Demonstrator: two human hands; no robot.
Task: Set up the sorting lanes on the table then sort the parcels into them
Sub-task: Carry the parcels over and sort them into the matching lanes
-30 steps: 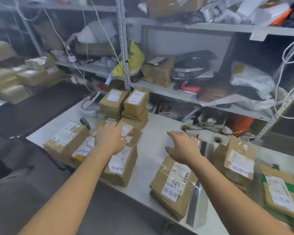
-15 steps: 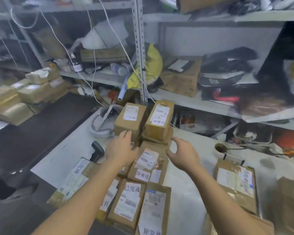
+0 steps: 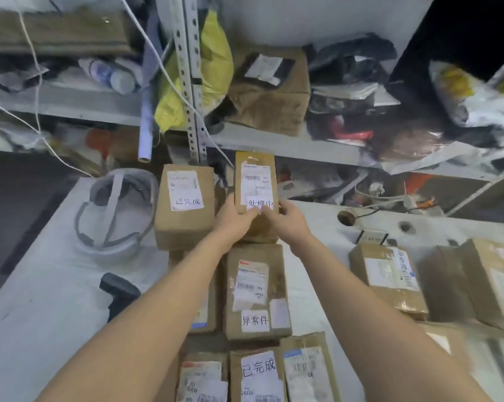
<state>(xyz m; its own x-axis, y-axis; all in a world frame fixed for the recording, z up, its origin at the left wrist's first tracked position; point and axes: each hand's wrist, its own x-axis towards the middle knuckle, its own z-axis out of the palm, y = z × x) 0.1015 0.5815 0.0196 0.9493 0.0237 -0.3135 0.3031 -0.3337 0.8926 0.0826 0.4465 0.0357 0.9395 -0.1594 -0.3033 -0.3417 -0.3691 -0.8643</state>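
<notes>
Fingers (image 3: pixel 252 217) of the left hand (image 3: pixel 235 219) and those of the right hand (image 3: pixel 288 220) are clasped together around the near end of a tall brown parcel (image 3: pixel 255 181), thumbs pressed on its white label, which reads 处理中. This held parcel stands at the far middle of the white table (image 3: pixel 41 300), just right of a second parcel (image 3: pixel 184 206) marked 已完成; whether the two touch is hard to tell. Behind them the table's far edge meets a metal shelf rack (image 3: pixel 191 82), leaving almost no room beyond the parcel. Bare tabletop lies open to the left and between the middle column and the right-hand boxes. Nearer the camera a parcel labelled 异常件 (image 3: pixel 258 291) lies flat, and three more parcels (image 3: pixel 256 375) are cut off by the bottom edge. Both forearms hide part of the boxes beneath them. To the left sit a white headset (image 3: pixel 114 210) and a black scanner (image 3: pixel 118 293). On the right a blurred box (image 3: pixel 387 277) lies near others smeared by motion. Shelf clutter, including a yellow bag (image 3: pixel 213 68), is mostly indistinct.
</notes>
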